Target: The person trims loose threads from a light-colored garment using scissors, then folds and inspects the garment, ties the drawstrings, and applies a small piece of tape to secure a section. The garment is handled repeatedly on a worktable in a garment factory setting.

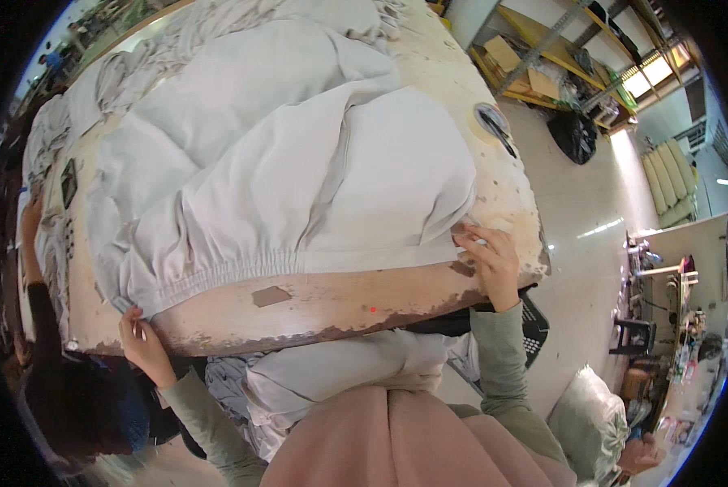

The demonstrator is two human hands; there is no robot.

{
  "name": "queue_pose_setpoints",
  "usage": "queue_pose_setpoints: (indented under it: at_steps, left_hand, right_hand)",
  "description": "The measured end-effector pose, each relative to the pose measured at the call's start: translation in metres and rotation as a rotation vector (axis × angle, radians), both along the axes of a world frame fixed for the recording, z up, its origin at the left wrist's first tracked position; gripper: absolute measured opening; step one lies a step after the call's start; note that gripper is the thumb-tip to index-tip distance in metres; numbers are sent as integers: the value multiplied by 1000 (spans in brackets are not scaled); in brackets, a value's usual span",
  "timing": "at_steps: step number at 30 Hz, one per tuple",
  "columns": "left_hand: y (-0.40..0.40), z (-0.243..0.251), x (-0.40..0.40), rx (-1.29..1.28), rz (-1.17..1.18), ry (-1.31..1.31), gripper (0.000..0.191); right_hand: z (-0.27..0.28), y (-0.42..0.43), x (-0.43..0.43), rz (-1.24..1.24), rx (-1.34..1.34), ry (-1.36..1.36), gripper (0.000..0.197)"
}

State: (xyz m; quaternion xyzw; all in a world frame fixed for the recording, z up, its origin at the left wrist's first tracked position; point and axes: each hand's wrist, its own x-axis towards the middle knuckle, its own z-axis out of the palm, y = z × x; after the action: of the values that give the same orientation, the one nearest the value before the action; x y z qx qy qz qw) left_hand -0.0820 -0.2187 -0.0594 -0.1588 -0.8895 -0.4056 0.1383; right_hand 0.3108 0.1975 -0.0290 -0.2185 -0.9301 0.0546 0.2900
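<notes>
A white pair of trousers or similar garment (260,164) lies spread over the worn wooden table (333,304). Its waistband, gathered with elastic on the left half and flat on the right, runs along the near side. My left hand (143,344) pinches the left end of the waistband between thumb and fingers. At the opposite end, my right hand (490,259) grips the waistband's corner with its fingertips. The band is drawn out between both hands. Folds and a long seam cross the cloth above it.
More crumpled white cloth (133,73) lies along the table's far and left sides. A tape roll (492,119) with a dark tool rests at the right edge. White fabric (339,365) is piled below the near edge. Another person's arm (32,225) reaches in at left.
</notes>
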Motion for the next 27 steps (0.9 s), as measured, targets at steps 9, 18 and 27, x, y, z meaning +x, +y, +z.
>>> queue_pose_setpoints:
  at_steps: [9,18,27]
  left_hand:
    - [-8,-3,13,469,113,-113,33]
    - [-8,4,-36,-247,246,-2,41]
    - [-62,-28,-36,1137,-1,-539,38]
  right_hand:
    - [2,-35,18,-576,-578,410,15]
    - [-16,-82,-10,-700,-222,10,26]
    - [-10,-73,-11,-654,-712,486,20]
